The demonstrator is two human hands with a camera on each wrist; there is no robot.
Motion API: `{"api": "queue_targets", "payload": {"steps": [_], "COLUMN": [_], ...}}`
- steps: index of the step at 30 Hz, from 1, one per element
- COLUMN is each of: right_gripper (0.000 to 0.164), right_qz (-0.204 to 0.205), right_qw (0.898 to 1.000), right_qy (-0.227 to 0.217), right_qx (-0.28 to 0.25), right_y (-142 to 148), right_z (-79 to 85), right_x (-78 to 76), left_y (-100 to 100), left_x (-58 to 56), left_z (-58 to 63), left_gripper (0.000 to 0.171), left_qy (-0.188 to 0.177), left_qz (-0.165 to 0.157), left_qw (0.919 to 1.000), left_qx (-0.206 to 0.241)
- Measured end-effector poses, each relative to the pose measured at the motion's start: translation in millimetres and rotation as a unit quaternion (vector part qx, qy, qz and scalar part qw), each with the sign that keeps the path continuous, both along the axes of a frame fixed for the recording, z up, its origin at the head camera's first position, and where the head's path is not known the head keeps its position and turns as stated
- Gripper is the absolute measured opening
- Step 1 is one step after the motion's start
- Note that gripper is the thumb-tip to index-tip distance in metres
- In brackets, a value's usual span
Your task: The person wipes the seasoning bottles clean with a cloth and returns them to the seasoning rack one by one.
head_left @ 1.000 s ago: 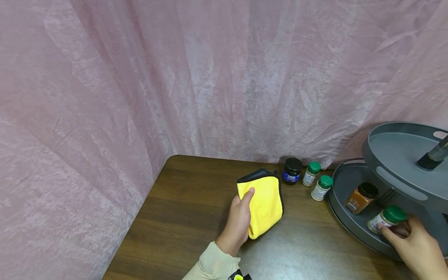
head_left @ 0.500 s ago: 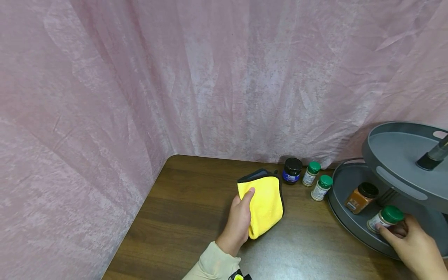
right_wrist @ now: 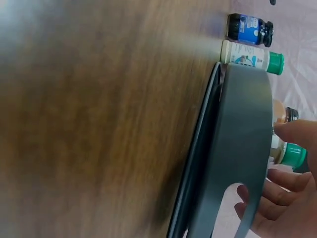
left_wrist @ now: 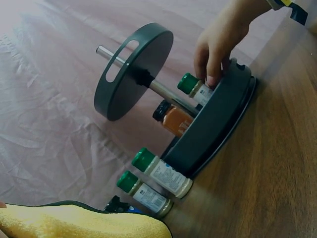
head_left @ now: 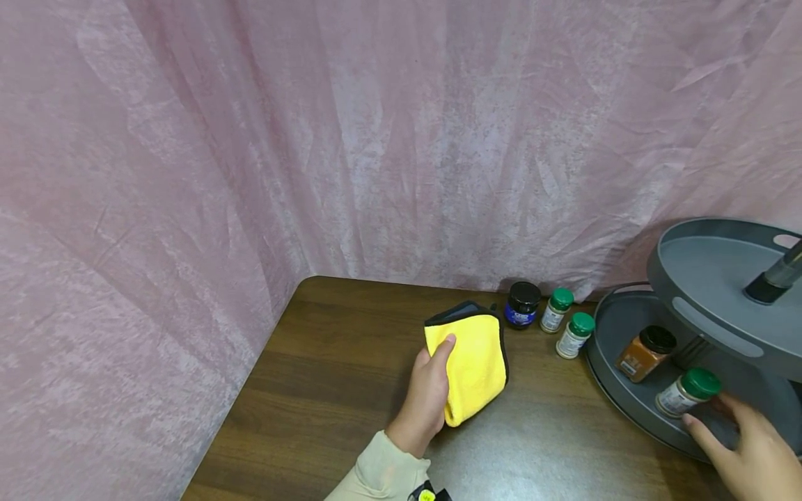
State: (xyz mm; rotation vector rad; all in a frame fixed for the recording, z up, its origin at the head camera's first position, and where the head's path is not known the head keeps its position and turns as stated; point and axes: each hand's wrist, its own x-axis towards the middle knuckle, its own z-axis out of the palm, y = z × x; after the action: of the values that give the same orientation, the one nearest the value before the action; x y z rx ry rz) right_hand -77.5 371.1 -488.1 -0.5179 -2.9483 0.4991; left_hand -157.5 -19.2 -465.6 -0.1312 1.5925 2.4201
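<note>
My left hand [head_left: 421, 398] grips a folded yellow microfibre cloth [head_left: 474, 369] with black edging, thumb on its near face, over the wooden table. At the right, my right hand [head_left: 752, 445] is beside a spice bottle [head_left: 679, 399] with a green lid, which stands on the lower tray [head_left: 633, 306] of a grey two-tier turntable. Its thumb and fingers are spread away from the bottle, loosely bent. In the right wrist view, the tray's wall [right_wrist: 237, 139] hides part of that bottle. A brown-orange spice jar [head_left: 645, 355] with a black lid stands just behind it.
Two more green-lidded spice bottles [head_left: 554, 313] and a black-lidded jar with a blue label [head_left: 523, 306] stand left of the turntable, near the pink curtain [head_left: 401, 139]. The upper tray [head_left: 708, 271] overhangs the lower one, around a metal post [head_left: 783, 268].
My right hand has let go of the green-lidded spice bottle, its thumb drawing back toward me. The bottle has shifted slightly left. My left hand and the cloth have stayed put.
</note>
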Motion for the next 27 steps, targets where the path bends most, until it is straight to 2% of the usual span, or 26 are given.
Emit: {"api": "queue_targets", "payload": {"steps": [4,8,12,16,19,24,27], "right_gripper": [0.067,0.050,0.037,0.032,0.034,0.040,0.043], "right_qz": [-0.011,-0.010,-0.008,-0.014,-0.018,-0.013,-0.009], "right_qw": [0.999,0.995,0.987,0.989,0.995,0.998,0.998], "right_qy": [0.015,0.087,0.155,0.137,0.084,0.014,0.003], "right_qx": [0.029,0.043,0.052,0.054,0.051,0.061,0.069], "right_y": [-2.1,-6.9,-9.4,-14.4,-18.6,-19.7,-19.6], "right_z": [-5.1,-12.0,-18.0,-16.6,-12.9,-12.4,-14.5], "right_x": [12.5,24.1,32.0,36.9,38.5,39.0,38.8], "left_y": [0.0,0.1,0.4,0.8,1.2,1.9,2.1], "left_x": [0.1,0.4,0.4,0.9,0.8,0.5,1.0], "left_z": [-0.1,-0.2,0.0,-0.1,-0.6,-1.3,-1.1], "left_gripper": [0.042,0.042,0.042,0.042,0.042,0.042,0.042], "left_qy": [0.000,-0.001,-0.002,0.000,0.002,0.005,0.005], "left_qz": [0.000,-0.001,-0.002,-0.001,-0.004,-0.013,-0.014], "left_qw": [1.0000,1.0000,1.0000,1.0000,1.0000,0.9999,0.9999], "left_qx": [0.000,-0.001,0.000,0.001,0.000,0.001,-0.001]}}
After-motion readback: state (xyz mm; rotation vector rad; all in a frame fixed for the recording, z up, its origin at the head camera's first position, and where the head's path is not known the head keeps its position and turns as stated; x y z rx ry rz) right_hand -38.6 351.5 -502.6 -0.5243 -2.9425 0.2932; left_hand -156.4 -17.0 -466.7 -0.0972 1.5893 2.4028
